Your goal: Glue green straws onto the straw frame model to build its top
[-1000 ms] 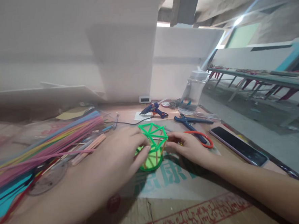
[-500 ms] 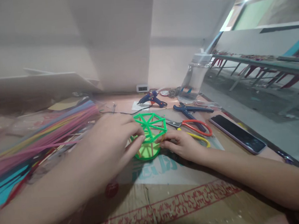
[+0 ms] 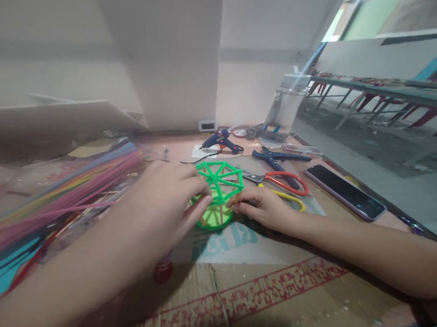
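A small craft frame [image 3: 218, 177] stands on the white sheet, its spoked top built of bright green fuzzy strips. Thin wooden-looking posts link the top to a round light-green base [image 3: 216, 217]. My left hand [image 3: 170, 193] is closed on the frame's left side, thumb and fingers at the rim. From the right, my right hand [image 3: 256, 206] has its fingertips pinched at a post on that side. What sits exactly between the fingertips of either hand is partly hidden. Just behind my right hand lie scissors [image 3: 286, 184] with one red and one yellow handle.
A blue glue gun [image 3: 222, 140] rests at the back, near a small white digital clock [image 3: 207, 125]. Blue cutters [image 3: 277, 159], a clear water bottle [image 3: 285, 110] and a phone [image 3: 346, 191] are on the right. Coloured pipe cleaners [image 3: 75, 189] lie at left.
The whole view has shifted very slightly. Both hands keep the same hold on the craft frame, with the right fingers moved only a little.
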`<action>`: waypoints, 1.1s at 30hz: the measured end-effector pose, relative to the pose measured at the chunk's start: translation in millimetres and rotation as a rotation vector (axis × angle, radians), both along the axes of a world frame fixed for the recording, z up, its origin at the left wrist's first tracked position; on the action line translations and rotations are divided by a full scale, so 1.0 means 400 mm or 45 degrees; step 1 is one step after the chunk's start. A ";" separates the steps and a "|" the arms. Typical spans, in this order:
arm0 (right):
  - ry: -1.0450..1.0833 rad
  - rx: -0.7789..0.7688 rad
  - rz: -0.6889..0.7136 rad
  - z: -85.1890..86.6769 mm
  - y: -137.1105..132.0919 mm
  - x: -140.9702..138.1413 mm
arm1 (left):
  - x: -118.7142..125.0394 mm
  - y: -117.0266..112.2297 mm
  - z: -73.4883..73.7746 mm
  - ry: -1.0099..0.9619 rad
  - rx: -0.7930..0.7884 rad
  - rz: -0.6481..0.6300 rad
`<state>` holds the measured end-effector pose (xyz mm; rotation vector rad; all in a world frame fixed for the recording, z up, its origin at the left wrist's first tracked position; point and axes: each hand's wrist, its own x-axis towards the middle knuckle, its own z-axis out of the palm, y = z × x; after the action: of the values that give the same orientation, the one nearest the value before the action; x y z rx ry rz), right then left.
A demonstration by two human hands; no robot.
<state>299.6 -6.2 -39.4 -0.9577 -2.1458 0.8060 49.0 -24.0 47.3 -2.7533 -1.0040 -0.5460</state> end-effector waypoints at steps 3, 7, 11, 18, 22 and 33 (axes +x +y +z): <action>-0.006 -0.003 -0.009 -0.002 0.000 0.001 | 0.002 0.001 -0.002 0.006 0.009 -0.020; -0.003 -0.019 -0.008 -0.004 0.000 0.002 | 0.004 0.003 -0.002 0.015 0.020 -0.057; 0.003 -0.014 0.002 -0.003 0.000 0.002 | -0.008 0.003 0.007 0.002 0.027 -0.089; 0.006 0.010 0.022 -0.007 0.000 0.000 | -0.029 -0.011 0.035 -0.162 -0.010 -0.148; 0.001 0.044 0.030 -0.008 0.001 0.000 | -0.018 -0.018 0.030 -0.117 -0.051 -0.127; 0.013 0.074 0.052 -0.011 0.002 0.002 | -0.014 -0.011 0.024 -0.131 -0.028 -0.168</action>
<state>300.3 -5.4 -43.8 -0.8811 -2.1738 0.7620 43.3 -28.3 56.8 -2.8519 -0.8576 -0.7075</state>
